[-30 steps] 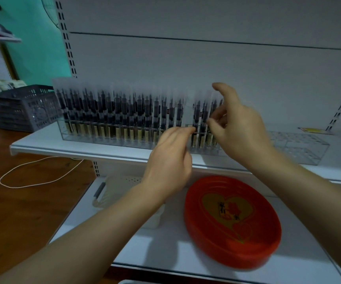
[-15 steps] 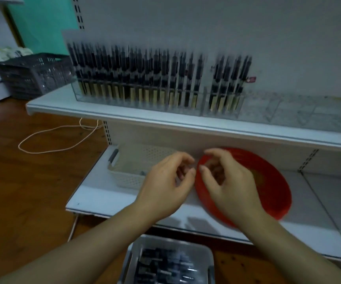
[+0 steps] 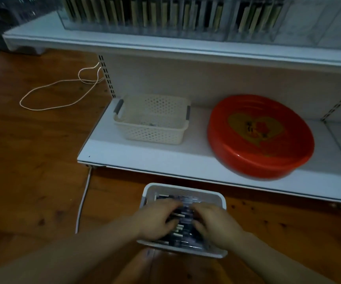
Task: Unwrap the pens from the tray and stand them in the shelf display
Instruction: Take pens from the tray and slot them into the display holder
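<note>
A white tray sits on the wooden floor just in front of the lower shelf. It is filled with wrapped dark pens lying flat. My left hand and my right hand are both down in the tray on top of the pile, fingertips close together over its middle. Blur hides whether either hand grips a pen. On the upper shelf, a clear display holds a long row of upright pens, with bare compartments at its right end.
A cream perforated basket and a red round tray with a heart design stand on the lower shelf. A loop of white cord lies on the floor at left, and a white cable runs beside the pen tray.
Both hands dropped from the display, past the red tray, down into the pen tray on the floor. My view tilted down with them.
</note>
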`<state>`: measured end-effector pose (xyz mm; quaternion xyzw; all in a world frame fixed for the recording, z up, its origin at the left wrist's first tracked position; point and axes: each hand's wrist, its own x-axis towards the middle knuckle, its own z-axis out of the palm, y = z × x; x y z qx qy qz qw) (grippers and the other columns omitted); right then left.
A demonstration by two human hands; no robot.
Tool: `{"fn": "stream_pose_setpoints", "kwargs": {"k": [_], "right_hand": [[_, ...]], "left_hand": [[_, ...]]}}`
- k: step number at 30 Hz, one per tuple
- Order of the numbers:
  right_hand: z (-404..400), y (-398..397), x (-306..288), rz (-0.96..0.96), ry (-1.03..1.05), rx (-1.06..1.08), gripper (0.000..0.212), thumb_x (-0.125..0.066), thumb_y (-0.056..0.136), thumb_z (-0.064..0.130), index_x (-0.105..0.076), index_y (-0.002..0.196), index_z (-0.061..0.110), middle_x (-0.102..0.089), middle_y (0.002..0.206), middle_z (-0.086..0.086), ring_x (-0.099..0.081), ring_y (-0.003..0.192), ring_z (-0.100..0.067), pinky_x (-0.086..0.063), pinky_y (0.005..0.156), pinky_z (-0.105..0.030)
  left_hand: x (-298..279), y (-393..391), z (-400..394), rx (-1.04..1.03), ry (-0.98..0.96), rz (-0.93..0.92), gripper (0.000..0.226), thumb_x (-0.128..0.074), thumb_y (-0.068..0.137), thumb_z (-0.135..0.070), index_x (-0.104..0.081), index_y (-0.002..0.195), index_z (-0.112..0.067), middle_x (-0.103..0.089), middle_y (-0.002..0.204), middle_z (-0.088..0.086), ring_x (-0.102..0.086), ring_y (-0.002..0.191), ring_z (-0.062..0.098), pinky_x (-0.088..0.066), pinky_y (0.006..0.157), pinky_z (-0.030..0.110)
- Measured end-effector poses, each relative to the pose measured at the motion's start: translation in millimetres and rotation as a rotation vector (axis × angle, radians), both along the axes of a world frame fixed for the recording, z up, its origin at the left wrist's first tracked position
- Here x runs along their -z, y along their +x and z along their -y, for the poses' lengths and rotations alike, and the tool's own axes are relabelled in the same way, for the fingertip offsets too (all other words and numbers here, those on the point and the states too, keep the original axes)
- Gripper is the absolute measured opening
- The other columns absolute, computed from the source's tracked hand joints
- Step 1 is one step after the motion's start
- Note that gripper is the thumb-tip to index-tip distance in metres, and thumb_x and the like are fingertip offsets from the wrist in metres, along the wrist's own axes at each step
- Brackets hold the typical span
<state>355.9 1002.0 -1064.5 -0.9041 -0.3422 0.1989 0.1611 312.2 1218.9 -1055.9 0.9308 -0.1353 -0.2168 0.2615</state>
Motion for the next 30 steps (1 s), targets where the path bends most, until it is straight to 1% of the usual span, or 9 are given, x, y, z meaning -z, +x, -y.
{"fn": "stream_pose_setpoints", "kwargs": {"k": [4,10,13,17,22,24,27,29,30], "right_hand": [[-6,-8,23,-0.046,-0.143,-0.039,0.028,-0.052,0.1,0.025,-0.051,0.127,0.02,-0.058,0.124,-0.005,-0.056,0.112,-0.024,-0.048,0.088,-0.036],[-10,-3,44,0.026,-0.271,-0.113,0.036,-0.053,0.1,0.023,-0.05,0.135,0.014,-0.054,0.127,-0.01,-0.05,0.117,-0.027,-0.046,0.093,-0.038],[-13,-2,56,0.058,-0.312,-0.111,0.037,-0.054,0.1,0.019,-0.05,0.135,0.013,-0.055,0.128,-0.011,-0.05,0.118,-0.029,-0.049,0.096,-0.041],[-17,1,64,0.041,-0.299,-0.068,0.027,-0.053,0.102,0.021,-0.057,0.127,0.011,-0.058,0.124,-0.01,-0.053,0.115,-0.027,-0.05,0.096,-0.04],[-12,9,44,-0.072,-0.012,0.113,0.017,-0.046,0.106,0.029,-0.058,0.098,0.019,-0.059,0.093,0.001,-0.053,0.082,-0.015,-0.044,0.074,-0.03],[-8,12,33,-0.141,0.127,0.231,0.013,-0.05,0.106,0.029,-0.06,0.101,0.023,-0.062,0.084,0.006,-0.056,0.073,-0.011,-0.048,0.068,-0.03],[-4,18,14,-0.171,0.381,0.426,0.007,-0.059,0.102,0.021,-0.065,0.103,0.024,-0.07,0.086,0.012,-0.065,0.078,-0.004,-0.05,0.067,-0.021],[-2,24,-1,-0.224,0.558,0.542,0.012,-0.062,0.1,0.013,-0.065,0.1,0.024,-0.071,0.085,0.014,-0.066,0.08,0.007,-0.048,0.067,-0.01],[-1,27,-8,-0.23,0.627,0.586,0.014,-0.062,0.099,0.011,-0.065,0.099,0.025,-0.072,0.084,0.014,-0.067,0.079,0.008,-0.048,0.069,-0.01]], "left_hand": [[16,-4,4,-0.032,-0.02,-0.098,0.059,-0.052,0.101,-0.031,-0.029,0.155,-0.027,-0.043,0.152,0.001,-0.043,0.136,0.017,-0.04,0.111,0.035],[27,-1,-6,-0.12,-0.035,-0.178,0.067,-0.056,0.101,-0.033,-0.022,0.158,-0.024,-0.036,0.159,0.0,-0.041,0.14,0.017,-0.037,0.113,0.029],[35,3,-13,-0.147,-0.053,-0.227,0.066,-0.058,0.1,-0.03,-0.025,0.157,-0.024,-0.04,0.157,0.0,-0.044,0.138,0.017,-0.039,0.113,0.034],[39,0,-12,-0.118,-0.024,-0.236,0.062,-0.058,0.1,-0.023,-0.029,0.156,-0.022,-0.04,0.157,0.001,-0.043,0.14,0.017,-0.039,0.114,0.032],[40,4,-13,-0.132,-0.002,-0.222,0.059,-0.055,0.101,-0.018,-0.031,0.155,-0.021,-0.044,0.154,0.003,-0.047,0.136,0.02,-0.043,0.11,0.037],[39,7,-14,-0.148,-0.007,-0.22,0.055,-0.053,0.102,-0.018,-0.033,0.153,-0.021,-0.049,0.151,0.004,-0.052,0.131,0.022,-0.048,0.104,0.038],[33,11,-14,-0.196,-0.057,-0.232,0.048,-0.049,0.103,-0.017,-0.038,0.15,-0.019,-0.053,0.144,0.004,-0.056,0.125,0.023,-0.049,0.102,0.04],[27,14,-14,-0.221,-0.091,-0.216,0.034,-0.047,0.104,-0.015,-0.05,0.137,-0.018,-0.062,0.124,0.005,-0.06,0.108,0.023,-0.052,0.093,0.039],[23,16,-14,-0.236,-0.118,-0.198,0.025,-0.047,0.104,-0.015,-0.055,0.128,-0.019,-0.065,0.112,0.005,-0.062,0.098,0.022,-0.052,0.086,0.038]]}}
